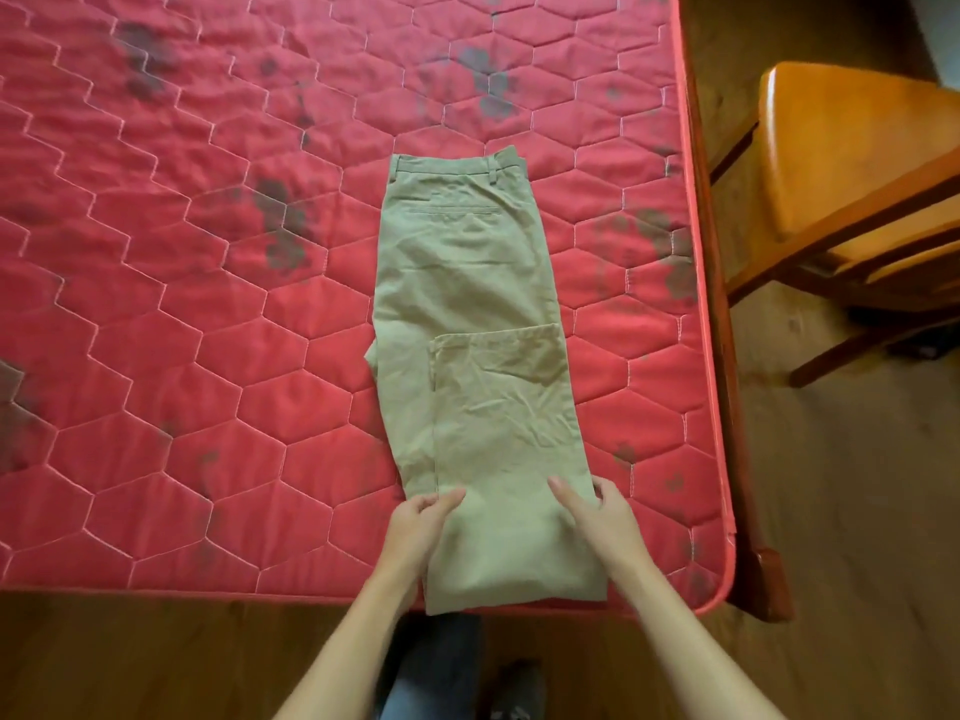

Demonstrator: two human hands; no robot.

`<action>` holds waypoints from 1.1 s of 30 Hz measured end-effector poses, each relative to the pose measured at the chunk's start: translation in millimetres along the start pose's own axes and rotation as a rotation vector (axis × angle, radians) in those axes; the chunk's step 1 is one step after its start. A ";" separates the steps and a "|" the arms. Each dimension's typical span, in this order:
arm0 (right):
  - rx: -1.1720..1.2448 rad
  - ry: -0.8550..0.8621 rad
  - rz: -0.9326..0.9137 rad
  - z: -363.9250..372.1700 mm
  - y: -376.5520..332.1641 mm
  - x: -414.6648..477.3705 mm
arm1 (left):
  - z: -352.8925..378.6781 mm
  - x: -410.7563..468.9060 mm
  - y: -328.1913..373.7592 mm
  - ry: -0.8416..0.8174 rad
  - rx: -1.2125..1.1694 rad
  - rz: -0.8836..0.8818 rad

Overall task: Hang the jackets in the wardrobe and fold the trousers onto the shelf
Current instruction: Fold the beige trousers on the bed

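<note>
Khaki trousers (pixel 467 283) lie lengthwise on the red quilted mattress (pixel 182 304), waistband at the far end, legs laid one on the other and the hems folded back up to mid-length. The near fold lies at the mattress's front edge. My left hand (pixel 421 522) pinches the left edge of the near fold, thumb on top. My right hand (pixel 597 517) grips the right edge of the same fold, thumb on top and fingers curled at the side. No jacket or wardrobe is in view.
A wooden chair (pixel 857 189) stands to the right of the bed on the wooden floor (pixel 857 511). The bed's wooden corner post (pixel 769 579) juts out at the near right. My legs and a shoe show below the mattress edge.
</note>
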State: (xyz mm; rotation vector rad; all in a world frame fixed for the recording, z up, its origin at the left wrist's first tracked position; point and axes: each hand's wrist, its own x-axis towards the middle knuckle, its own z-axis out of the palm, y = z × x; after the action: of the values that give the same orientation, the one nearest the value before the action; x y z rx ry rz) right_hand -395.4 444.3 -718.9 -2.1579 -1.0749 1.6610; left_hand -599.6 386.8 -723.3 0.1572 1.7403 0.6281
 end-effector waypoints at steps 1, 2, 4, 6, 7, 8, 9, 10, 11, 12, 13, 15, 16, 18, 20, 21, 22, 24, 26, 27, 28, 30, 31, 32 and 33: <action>0.008 -0.014 0.026 0.1 -10.1 8.9 | 1.1 6.1 9.4 -0.025 -0.078 -0.049; 0.022 -0.033 0.036 0.1 -19.2 16.3 | 2.1 10.3 16.8 -0.045 -0.146 -0.097; 0.061 -0.084 0.023 -0.3 -33.7 26.5 | 1.4 15.1 28.8 -0.087 -0.231 -0.123; 0.081 -0.154 -0.014 -0.9 -47.5 33.1 | -3.1 17.2 41.0 -0.147 -0.233 -0.144; 0.106 -0.207 -0.042 -0.8 -55.3 35.2 | -7.8 17.5 48.4 -0.186 -0.232 -0.147; 0.158 -0.259 -0.064 -0.7 -63.1 36.1 | -13.5 18.8 55.8 -0.226 -0.230 -0.156; 0.211 -0.308 -0.079 -0.4 -70.3 37.0 | -19.3 18.2 65.1 -0.267 -0.224 -0.165; 0.260 -0.347 -0.085 -0.2 -78.3 36.4 | -25.1 17.8 74.3 -0.307 -0.217 -0.168; 0.303 -0.380 -0.084 0.3 -83.9 36.7 | -29.5 17.4 83.8 -0.336 -0.209 -0.167; 0.349 -0.412 -0.074 0.8 -89.9 35.1 | -33.6 18.7 91.8 -0.360 -0.218 -0.162; 0.387 -0.442 -0.061 1.6 -93.5 35.1 | -37.4 20.2 101.0 -0.377 -0.239 -0.156; 0.419 -0.494 -0.024 3.5 -100.3 34.6 | -44.5 26.9 118.9 -0.482 -0.346 -0.162; 0.427 -0.521 -0.009 3.6 -103.9 33.5 | -46.6 31.6 127.6 -0.547 -0.430 -0.173; 0.450 -0.568 -0.006 1.6 -111.3 29.4 | -47.3 39.0 143.9 -0.613 -0.557 -0.181; 0.488 -0.590 -0.007 -3.0 -122.1 23.3 | -47.4 50.9 150.1 -0.573 -0.610 -0.141; 0.501 -0.589 0.003 -4.9 -126.7 21.9 | -47.3 55.0 154.2 -0.545 -0.629 -0.107; 0.498 -0.585 0.022 -6.1 -130.1 22.0 | -46.7 57.2 160.5 -0.529 -0.642 -0.073; 0.438 -0.575 0.112 -4.9 -132.4 28.0 | -45.4 66.6 168.8 -0.524 -0.613 0.001; 0.360 -0.575 0.262 -1.2 -134.6 36.6 | -43.6 75.0 177.1 -0.512 -0.536 0.024; 0.319 -0.577 0.335 0.3 -135.5 40.6 | -43.0 81.6 177.7 -0.501 -0.477 0.021; 0.278 -0.573 0.391 1.6 -136.7 44.1 | -42.3 86.8 178.5 -0.495 -0.416 0.007; 0.241 -0.552 0.438 4.3 -137.9 48.1 | -42.5 94.0 178.5 -0.501 -0.322 -0.042; 0.232 -0.542 0.428 6.0 -138.4 48.6 | -43.2 97.0 177.4 -0.514 -0.300 -0.058; 0.219 -0.538 0.401 7.3 -139.5 48.0 | -43.9 96.4 179.2 -0.535 -0.297 -0.071; 0.214 -0.528 0.356 8.1 -139.6 48.3 | -44.1 95.7 183.0 -0.560 -0.310 -0.072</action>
State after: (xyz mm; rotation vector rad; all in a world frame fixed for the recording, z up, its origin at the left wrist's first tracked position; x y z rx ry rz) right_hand -456.0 573.1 -678.5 -1.8987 -0.5870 2.4725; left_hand -707.7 567.7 -710.6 0.0453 1.0920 0.7116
